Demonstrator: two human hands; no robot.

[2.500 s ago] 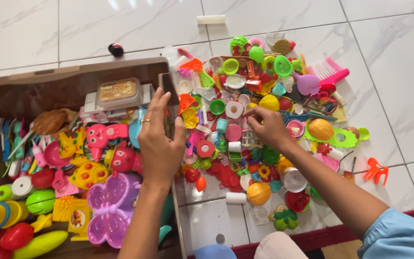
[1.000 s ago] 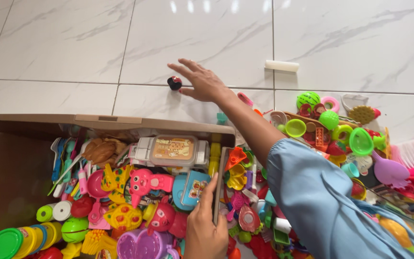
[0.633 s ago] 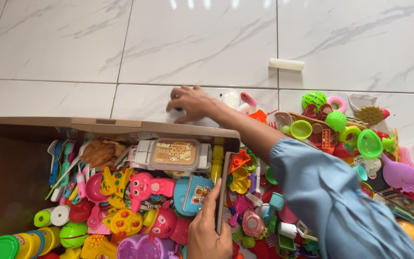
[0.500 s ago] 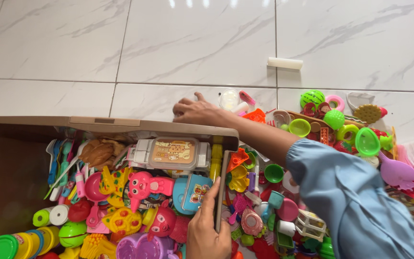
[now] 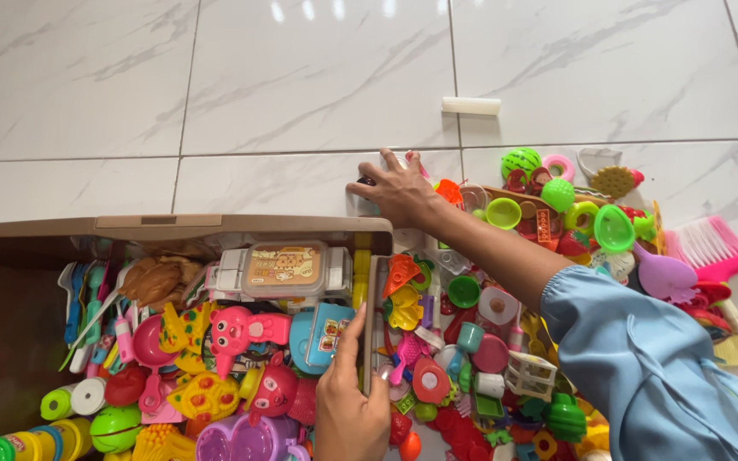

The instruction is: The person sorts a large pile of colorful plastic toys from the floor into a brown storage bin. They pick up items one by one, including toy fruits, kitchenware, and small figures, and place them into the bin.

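I see the right hand (image 5: 396, 189) with fingers clenched over a small dark toy (image 5: 366, 180) on the white tiled floor (image 5: 301, 77). Left hand (image 5: 350, 408), fingers grasping the brown plastic toy box's wall (image 5: 375, 290).

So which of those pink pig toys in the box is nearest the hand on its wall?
The darker round pig, beside the left hand; the lighter pig lies higher.

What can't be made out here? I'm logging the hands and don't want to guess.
Head view only:
- What the right hand covers on the floor tile: only a dark sliver shows by the fingers.
- The left hand on the brown box wall: wrist cut off by the bottom edge.
- The box's left part: cut off by the frame edge, in shadow.
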